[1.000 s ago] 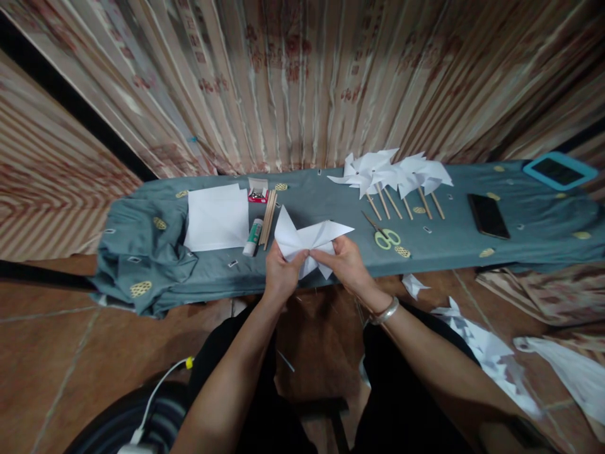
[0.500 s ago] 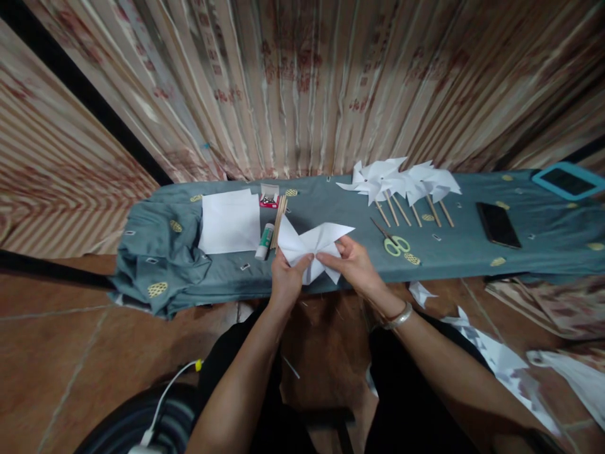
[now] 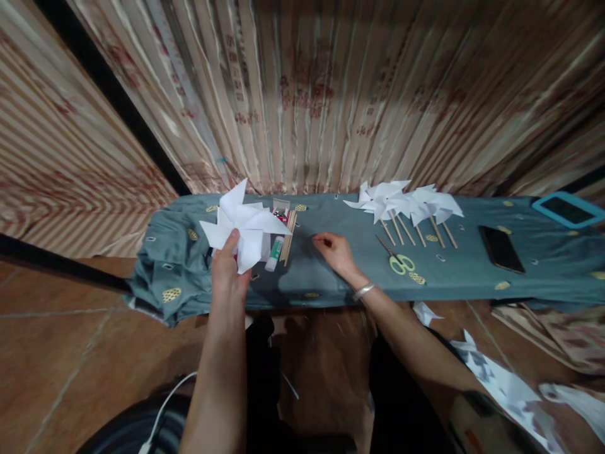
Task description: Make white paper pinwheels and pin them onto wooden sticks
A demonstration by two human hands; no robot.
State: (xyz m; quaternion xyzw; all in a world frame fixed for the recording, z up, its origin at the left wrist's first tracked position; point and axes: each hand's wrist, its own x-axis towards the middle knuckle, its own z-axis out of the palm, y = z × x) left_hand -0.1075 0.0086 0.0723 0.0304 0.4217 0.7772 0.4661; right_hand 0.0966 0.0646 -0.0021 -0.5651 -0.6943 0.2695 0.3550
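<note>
Cloth-covered bench (image 3: 472, 277): small box (image 3: 280, 210) holds pins; left hand (image 3: 227, 271) grips pinwheel (image 3: 243, 227).

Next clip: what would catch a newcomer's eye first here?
Most striking is the white folded paper pinwheel raised in the left hand over the left part of the grey-green cloth-covered table. The right hand reaches out to mid-table with fingertips pinched together; whether they hold anything is too small to tell. Farther right lies a cluster of finished pinwheels on sticks, with yellow-handled scissors just in front.
</note>
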